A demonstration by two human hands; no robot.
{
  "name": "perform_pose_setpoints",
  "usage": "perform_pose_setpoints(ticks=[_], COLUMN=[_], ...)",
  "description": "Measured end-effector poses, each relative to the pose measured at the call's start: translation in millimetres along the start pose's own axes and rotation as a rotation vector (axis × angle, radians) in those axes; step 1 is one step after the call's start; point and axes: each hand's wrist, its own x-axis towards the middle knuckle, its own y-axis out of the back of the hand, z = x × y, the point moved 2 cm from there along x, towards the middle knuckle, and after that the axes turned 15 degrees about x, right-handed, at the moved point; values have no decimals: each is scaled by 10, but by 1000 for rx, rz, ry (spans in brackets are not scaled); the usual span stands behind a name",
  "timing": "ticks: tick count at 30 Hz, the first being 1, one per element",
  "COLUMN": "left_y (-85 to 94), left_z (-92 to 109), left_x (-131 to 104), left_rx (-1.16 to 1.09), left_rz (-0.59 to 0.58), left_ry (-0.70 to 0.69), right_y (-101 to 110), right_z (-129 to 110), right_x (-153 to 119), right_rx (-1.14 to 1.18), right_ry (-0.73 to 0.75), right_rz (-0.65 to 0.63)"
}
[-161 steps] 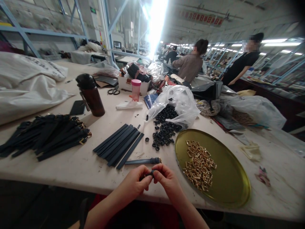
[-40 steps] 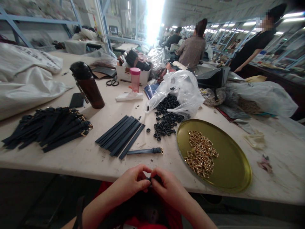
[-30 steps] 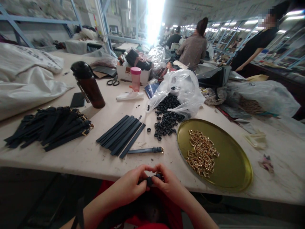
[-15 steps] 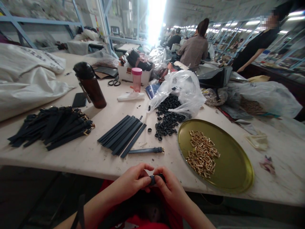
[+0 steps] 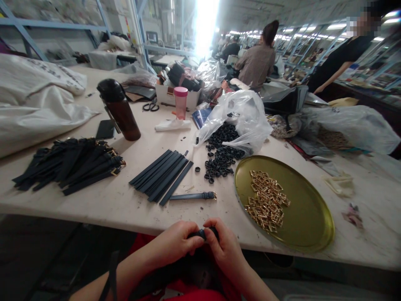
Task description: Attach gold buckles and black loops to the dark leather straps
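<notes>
At the table's front edge, my left hand (image 5: 181,238) and my right hand (image 5: 224,242) meet, both closed on a dark strap (image 5: 202,234). Only a short bit of it shows between the fingertips; the rest is hidden. Just beyond my hands lies a finished-looking strap (image 5: 191,196) with a gold buckle. Left of it rests a bundle of flat dark strips (image 5: 161,175). Small black loops (image 5: 219,161) spill from a clear plastic bag (image 5: 247,113). On the right, a round gold tray (image 5: 308,213) bears a heap of gold buckles (image 5: 267,200).
Buckled straps (image 5: 75,161) are piled at the left. Behind them stand a dark bottle (image 5: 120,110) and a phone (image 5: 105,129). Farther back are scissors (image 5: 151,105), a pink-lidded cup (image 5: 181,102) and a filled white box (image 5: 163,95). A person (image 5: 257,62) sits beyond; another stands right.
My left fingers have closed in from a looser, raised pose and now pinch the strap. The right hand keeps its grip, almost in place.
</notes>
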Motion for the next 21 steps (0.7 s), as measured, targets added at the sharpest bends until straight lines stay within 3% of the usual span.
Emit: perform_pose_setpoints(ticks=[6, 13, 21], left_y=[47, 115, 228], left_z=[17, 49, 107], left_x=[-29, -9, 212], left_rx=[143, 208, 484], left_rz=[9, 9, 177], left_ry=[-46, -58, -124], right_y=[55, 46, 68], right_z=[-1, 34, 100], right_x=[-9, -16, 261], right_rx=[-14, -37, -96], right_ry=[23, 43, 106], right_rz=[-108, -93, -17])
